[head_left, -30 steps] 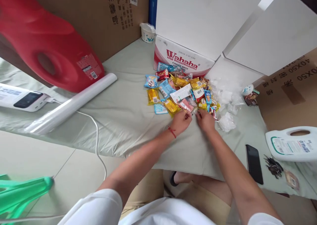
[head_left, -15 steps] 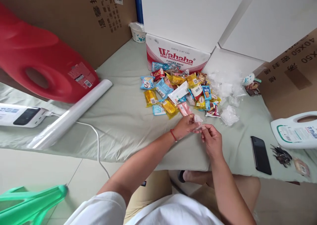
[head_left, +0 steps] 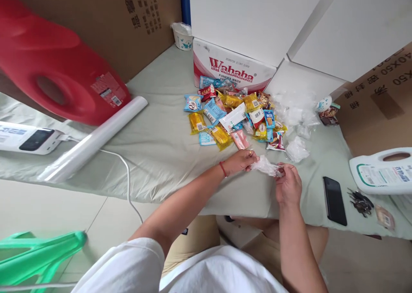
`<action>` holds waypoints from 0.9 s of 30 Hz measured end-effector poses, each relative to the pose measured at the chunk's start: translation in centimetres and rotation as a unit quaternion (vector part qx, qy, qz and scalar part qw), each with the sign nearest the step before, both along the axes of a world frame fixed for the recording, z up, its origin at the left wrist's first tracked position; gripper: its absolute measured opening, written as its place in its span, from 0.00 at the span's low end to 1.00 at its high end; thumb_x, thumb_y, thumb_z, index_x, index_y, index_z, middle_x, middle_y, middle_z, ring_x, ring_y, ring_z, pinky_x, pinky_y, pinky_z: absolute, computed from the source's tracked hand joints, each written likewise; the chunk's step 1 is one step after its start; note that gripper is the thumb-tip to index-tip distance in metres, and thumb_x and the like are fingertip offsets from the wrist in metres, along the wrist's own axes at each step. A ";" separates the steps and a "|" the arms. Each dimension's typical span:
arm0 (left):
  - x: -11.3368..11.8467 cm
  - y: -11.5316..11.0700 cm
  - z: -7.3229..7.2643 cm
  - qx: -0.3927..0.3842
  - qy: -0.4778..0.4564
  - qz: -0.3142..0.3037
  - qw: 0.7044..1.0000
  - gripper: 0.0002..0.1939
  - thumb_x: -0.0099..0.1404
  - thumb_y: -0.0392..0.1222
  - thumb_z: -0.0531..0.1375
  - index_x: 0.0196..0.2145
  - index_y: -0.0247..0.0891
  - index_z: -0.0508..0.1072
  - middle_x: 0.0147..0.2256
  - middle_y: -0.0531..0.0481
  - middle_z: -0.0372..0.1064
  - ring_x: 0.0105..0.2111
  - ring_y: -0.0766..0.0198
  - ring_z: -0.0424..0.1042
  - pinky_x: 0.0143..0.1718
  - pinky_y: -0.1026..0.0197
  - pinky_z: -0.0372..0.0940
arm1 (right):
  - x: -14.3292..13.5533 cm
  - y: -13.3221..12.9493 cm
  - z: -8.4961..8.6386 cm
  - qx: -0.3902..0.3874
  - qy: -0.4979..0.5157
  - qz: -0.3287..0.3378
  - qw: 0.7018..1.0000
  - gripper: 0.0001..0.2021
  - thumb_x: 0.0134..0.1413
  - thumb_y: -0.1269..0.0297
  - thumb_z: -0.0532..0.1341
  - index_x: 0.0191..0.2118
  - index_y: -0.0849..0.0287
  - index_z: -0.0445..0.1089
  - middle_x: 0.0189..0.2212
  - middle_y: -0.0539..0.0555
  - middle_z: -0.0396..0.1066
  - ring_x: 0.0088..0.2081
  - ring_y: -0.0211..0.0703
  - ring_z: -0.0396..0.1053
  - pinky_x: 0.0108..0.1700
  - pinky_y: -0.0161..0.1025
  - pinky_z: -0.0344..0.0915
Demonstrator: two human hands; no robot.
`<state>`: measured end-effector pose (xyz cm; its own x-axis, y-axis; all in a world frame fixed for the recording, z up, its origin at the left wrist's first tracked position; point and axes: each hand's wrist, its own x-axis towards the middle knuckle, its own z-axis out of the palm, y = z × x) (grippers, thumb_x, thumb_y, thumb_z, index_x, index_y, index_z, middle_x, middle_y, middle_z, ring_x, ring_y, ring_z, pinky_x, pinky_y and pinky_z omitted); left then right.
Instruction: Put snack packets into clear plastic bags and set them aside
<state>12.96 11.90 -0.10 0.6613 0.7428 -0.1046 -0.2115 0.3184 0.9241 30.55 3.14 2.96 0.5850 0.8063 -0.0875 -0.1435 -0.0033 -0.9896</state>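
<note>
Between my two hands stretches a crumpled clear plastic bag (head_left: 265, 166), held above the cloth near the table's front edge. My left hand (head_left: 240, 160), with a red cord at its wrist, pinches the bag's left end. The fingers of my right hand (head_left: 289, 182) are closed on its right end. Just beyond lies a pile of small wrapped snacks, among them a pink packet (head_left: 240, 139), a yellow packet (head_left: 220, 137) and a white packet (head_left: 233, 117). A bunched clear bag (head_left: 297, 149) rests to the right of the pile.
More clear bags (head_left: 291, 106) lie behind, by a Wahaba-style red-and-white carton (head_left: 231, 65). At right are a phone (head_left: 334, 200), keys (head_left: 361, 202) and a white jug (head_left: 383, 170). Leftward are a plastic film roll (head_left: 96, 139), a red jug (head_left: 80, 86) and a power bank (head_left: 30, 139).
My hands have moved apart, the right one going rightward. The small bunched plastic between them is now drawn out into a longer, crumpled bag.
</note>
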 end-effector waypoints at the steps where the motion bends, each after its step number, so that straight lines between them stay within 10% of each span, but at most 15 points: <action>1: 0.0 0.0 -0.1 0.003 0.003 0.012 1.000 0.28 0.55 0.66 0.67 0.27 0.38 0.65 0.21 0.60 0.59 0.20 0.73 0.58 0.22 0.66 0.55 | -0.1 0.0 0.0 -0.002 -0.021 0.011 1.000 0.16 0.53 0.48 0.66 0.39 0.55 0.70 0.41 0.52 0.73 0.37 0.38 0.69 0.32 0.32 0.66; 5: 0.0 -0.2 0.1 0.005 0.005 0.031 0.999 0.29 0.57 0.69 0.65 0.28 0.39 0.62 0.23 0.59 0.59 0.22 0.72 0.60 0.22 0.67 0.57 | -0.9 -0.3 0.0 -0.054 -0.140 0.101 0.984 0.23 0.51 0.44 0.70 0.46 0.54 0.73 0.39 0.53 0.75 0.36 0.41 0.70 0.35 0.36 0.69; 10: 0.1 -0.7 0.7 -0.030 -0.046 0.038 0.998 0.32 0.53 0.66 0.70 0.42 0.41 0.65 0.39 0.52 0.68 0.33 0.67 0.71 0.26 0.67 0.63 | -1.6 0.1 0.0 -0.068 -0.137 0.048 0.987 0.18 0.47 0.48 0.72 0.36 0.56 0.74 0.22 0.45 0.65 0.22 0.35 0.60 0.23 0.34 0.59; 19: -0.5 0.9 0.5 -0.032 -0.059 0.118 0.991 0.27 0.49 0.59 0.73 0.29 0.37 0.65 0.22 0.60 0.60 0.21 0.74 0.57 0.21 0.68 0.50 | 0.8 -0.6 0.5 -0.070 -0.115 0.077 0.988 0.19 0.49 0.46 0.72 0.36 0.57 0.74 0.20 0.43 0.62 0.20 0.32 0.51 0.21 0.33 0.47; 27: -0.9 0.8 0.4 -0.036 -0.043 0.055 0.997 0.26 0.50 0.61 0.72 0.25 0.35 0.69 0.20 0.56 0.64 0.19 0.73 0.60 0.21 0.67 0.51 | 1.9 -0.8 1.9 0.011 -0.275 0.114 0.955 0.18 0.52 0.49 0.70 0.45 0.53 0.76 0.41 0.53 0.73 0.38 0.41 0.68 0.38 0.38 0.68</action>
<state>12.07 12.74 0.33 0.5844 0.8045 -0.1066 -0.3258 0.3529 0.8771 32.44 2.32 4.87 0.3475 0.9158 0.2013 0.3994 0.0497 -0.9154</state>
